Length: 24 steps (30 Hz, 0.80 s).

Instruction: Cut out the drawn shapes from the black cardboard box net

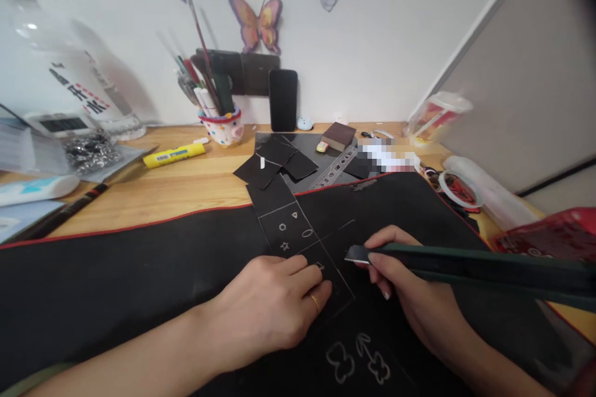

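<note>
A sheet of black paper [289, 218] with small pale outlines of a star, a hexagon, a triangle and an oval lies on the dark mat. My left hand [279, 298], a ring on one finger, presses down on this sheet with its fingers curled and close together. The fingertips partly cover a small drawn square. To the right, my right hand [400, 267] grips a dark green utility knife [465, 263]. Its blade points left, near the paper's ruled edge, and it looks raised above the surface. Pale butterfly and flower outlines [358, 358] show nearer to me.
Black paper pieces [265, 161], a stencil ruler [335, 167] and a brown block [339, 135] lie beyond the red-edged mat [139, 279]. Behind stand a pen cup [221, 130] and a phone [283, 100]. A yellow glue tube [174, 155] lies left; a tape roll [460, 189] sits right.
</note>
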Available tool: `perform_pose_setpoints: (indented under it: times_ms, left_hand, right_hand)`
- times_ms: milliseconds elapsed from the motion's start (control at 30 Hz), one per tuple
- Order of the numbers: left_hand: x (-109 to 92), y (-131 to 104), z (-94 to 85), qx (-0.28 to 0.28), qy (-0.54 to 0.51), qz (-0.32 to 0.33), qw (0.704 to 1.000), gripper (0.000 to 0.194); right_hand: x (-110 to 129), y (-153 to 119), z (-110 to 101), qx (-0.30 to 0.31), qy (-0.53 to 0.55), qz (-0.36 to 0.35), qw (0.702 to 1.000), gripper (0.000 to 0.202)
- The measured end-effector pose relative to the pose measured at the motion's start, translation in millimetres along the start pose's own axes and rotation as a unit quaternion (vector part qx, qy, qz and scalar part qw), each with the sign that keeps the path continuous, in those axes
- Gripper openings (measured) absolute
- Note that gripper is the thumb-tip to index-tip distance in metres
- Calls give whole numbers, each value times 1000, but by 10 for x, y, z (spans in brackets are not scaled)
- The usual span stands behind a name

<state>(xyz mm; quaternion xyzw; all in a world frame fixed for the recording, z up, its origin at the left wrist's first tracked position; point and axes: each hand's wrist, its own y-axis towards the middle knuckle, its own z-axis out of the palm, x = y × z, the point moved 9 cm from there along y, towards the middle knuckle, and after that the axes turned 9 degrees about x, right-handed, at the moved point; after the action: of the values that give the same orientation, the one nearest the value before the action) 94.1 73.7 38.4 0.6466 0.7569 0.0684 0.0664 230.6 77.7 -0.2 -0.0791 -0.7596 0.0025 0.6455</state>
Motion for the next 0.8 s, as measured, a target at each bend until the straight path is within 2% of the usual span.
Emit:
perform_pose_setpoints:
  times_ms: [133, 233, 500, 600, 700, 767, 800]
  left_hand:
    - [-139, 134, 4, 9, 69, 22, 997, 19]
    - [-201, 208, 38, 21, 95, 37, 995, 17]
    - [-180, 222, 99, 9, 94, 104, 990, 18]
    - [-165, 212, 105, 30, 76, 120, 989, 18]
    - [-59, 136, 28, 69, 32, 101, 992, 16]
    - [160, 3, -99, 85, 12, 40, 996, 17]
    - [322, -94, -214, 70, 28, -11, 997, 19]
  right_hand:
    - [-29, 23, 44, 15, -11, 42, 999, 5]
    - [-41, 23, 55, 22, -10, 48, 999, 8]
    - [-56, 39, 36, 12, -10, 34, 999, 10]
    - [-50, 43, 41, 11, -8, 27, 1000, 11]
    - [-46, 39, 41, 14, -5, 26, 1000, 11]
    - [-41, 33, 36, 16, 2, 28, 999, 11]
    - [-39, 29, 35, 16, 7, 30, 999, 11]
